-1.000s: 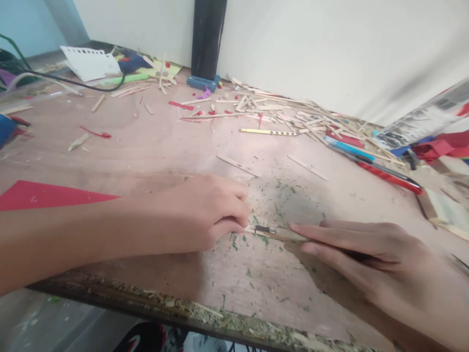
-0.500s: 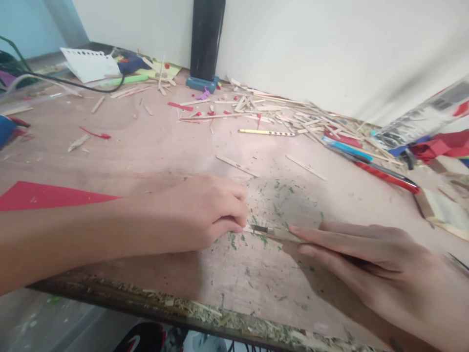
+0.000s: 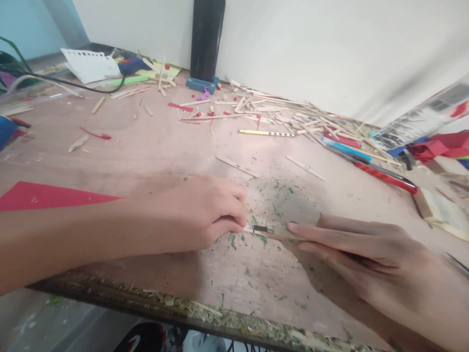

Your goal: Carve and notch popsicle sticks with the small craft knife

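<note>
I'm seeing the left hand [image 3: 212, 210], fingers curled, can't tell their grip, right hand [image 3: 381, 252] pinching a blurred metal-tipped piece [image 3: 262, 228], green scraps [image 3: 233, 239] around, stick [image 3: 230, 164] beyond

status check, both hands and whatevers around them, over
Left hand at one end of slim pale piece, right hand fingers on the other; dark section between. Green flecks around. Thin stick lying beyond.
</note>
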Demonstrator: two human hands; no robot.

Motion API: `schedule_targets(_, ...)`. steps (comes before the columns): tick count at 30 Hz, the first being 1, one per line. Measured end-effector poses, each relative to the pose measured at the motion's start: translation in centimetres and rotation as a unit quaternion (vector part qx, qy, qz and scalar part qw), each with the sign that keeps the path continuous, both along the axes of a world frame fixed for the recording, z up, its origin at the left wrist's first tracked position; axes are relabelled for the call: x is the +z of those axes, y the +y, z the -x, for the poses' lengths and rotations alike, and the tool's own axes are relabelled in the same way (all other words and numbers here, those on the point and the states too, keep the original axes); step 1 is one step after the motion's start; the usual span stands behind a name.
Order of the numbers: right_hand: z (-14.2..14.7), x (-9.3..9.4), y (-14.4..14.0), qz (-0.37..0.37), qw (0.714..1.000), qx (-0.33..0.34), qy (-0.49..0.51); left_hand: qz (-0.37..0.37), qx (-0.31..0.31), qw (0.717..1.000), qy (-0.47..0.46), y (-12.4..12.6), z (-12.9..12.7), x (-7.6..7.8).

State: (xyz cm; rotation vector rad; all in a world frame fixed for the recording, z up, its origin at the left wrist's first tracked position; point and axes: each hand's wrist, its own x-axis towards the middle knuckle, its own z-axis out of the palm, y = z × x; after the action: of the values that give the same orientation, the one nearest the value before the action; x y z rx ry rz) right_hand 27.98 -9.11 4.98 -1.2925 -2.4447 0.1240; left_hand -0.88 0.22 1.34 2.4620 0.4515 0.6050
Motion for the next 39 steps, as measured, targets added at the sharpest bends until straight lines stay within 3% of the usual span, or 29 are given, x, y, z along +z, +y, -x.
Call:
schedule_targets(4, 0.2, -0.3, -0.3, 0.017, 0.999, 0.015, 0.045, 0.006, -0.006, 1.0, -0.019, 0.0, 0.1, -0.5)
schedule_targets(12, 0.2, -0.5, -0.4, 0.052, 0.996, -0.007, 0.072, 0.001, 0.001, 0.999, 0.051, -0.3, 0.0, 1.0)
schedule_targets(24, 0.4, -0.2, 0.0, 0.094, 0.993, 0.007, 0.073, -0.033, -0.006, 0.998, 0.062, -0.4, 0.1, 1.3)
schedule_targets(39, 0.3, -0.6, -0.5, 0.06, 0.996, -0.007, 0.061, 0.0, 0.001, 0.999, 0.047, -0.4, 0.2, 1.0)
